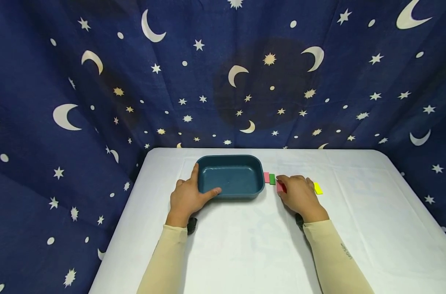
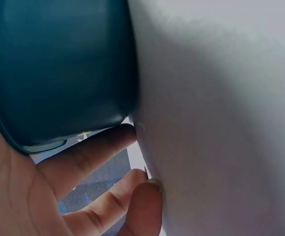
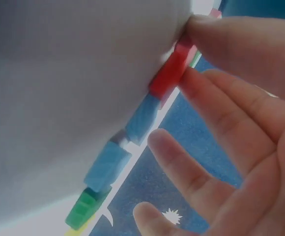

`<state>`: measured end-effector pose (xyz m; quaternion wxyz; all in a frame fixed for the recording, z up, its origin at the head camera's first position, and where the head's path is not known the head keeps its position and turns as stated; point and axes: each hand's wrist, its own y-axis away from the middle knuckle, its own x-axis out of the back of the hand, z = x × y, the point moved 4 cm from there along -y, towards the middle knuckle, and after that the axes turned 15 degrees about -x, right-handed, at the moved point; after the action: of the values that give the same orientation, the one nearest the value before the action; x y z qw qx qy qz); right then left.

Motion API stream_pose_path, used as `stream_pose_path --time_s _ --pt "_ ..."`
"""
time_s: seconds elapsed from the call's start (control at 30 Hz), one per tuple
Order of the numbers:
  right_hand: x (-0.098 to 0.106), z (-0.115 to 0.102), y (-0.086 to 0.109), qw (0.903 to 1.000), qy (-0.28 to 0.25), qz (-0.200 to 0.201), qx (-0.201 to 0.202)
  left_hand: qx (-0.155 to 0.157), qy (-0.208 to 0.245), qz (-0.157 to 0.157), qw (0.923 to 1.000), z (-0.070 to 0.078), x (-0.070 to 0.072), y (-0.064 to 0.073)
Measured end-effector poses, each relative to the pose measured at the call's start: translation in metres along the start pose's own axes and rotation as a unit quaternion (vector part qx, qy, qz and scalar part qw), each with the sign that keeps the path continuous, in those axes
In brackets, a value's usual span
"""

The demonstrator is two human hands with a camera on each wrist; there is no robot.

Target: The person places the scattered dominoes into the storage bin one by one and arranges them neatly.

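Observation:
My left hand [image 1: 186,199] rests against the near left corner of a dark teal rectangular container [image 1: 230,197], its thumb along the front rim and index finger along the left side. In the left wrist view the container's wall [image 2: 64,64] lies against the palm, the other fingers spread below it. My right hand [image 1: 299,194] pinches a red block [image 1: 279,187] between thumb and index finger on the table. In the right wrist view, the red block [image 3: 169,73] heads a row of two blue blocks [image 3: 108,166] and a green block [image 3: 86,209].
Between the container and my right hand lie a pink block [image 1: 267,177] and a green block [image 1: 272,179]. A yellow block [image 1: 318,188] sits just right of that hand. A white cloth covers the table [image 1: 245,245]; a blue star-and-moon curtain [image 1: 208,81] hangs behind it.

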<state>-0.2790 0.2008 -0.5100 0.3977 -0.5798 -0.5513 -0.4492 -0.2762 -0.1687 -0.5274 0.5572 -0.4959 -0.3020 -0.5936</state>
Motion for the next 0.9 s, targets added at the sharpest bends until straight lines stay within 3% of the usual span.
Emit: stream_pose_path --time_s 0.27,0.53,0.73,0.9 --pt "0.013 -0.007 -0.007 0.9983 0.01 0.014 0.056 -0.006 0.009 0.012 0.9999 -0.002 0.002 -0.001" --pt "0.038 -0.025 -0.018 0.9932 -0.014 0.07 0.092 -0.009 0.02 0.001 0.9998 -0.002 0.002 0.001" --pt "0.056 -0.065 -0.031 0.9841 -0.035 0.086 0.152 -0.007 0.022 0.003 0.9997 -0.002 0.003 0.001" --pt "0.057 -0.113 -0.041 0.9736 -0.023 0.06 0.219 -0.008 0.017 0.012 0.9998 -0.003 0.002 0.0"
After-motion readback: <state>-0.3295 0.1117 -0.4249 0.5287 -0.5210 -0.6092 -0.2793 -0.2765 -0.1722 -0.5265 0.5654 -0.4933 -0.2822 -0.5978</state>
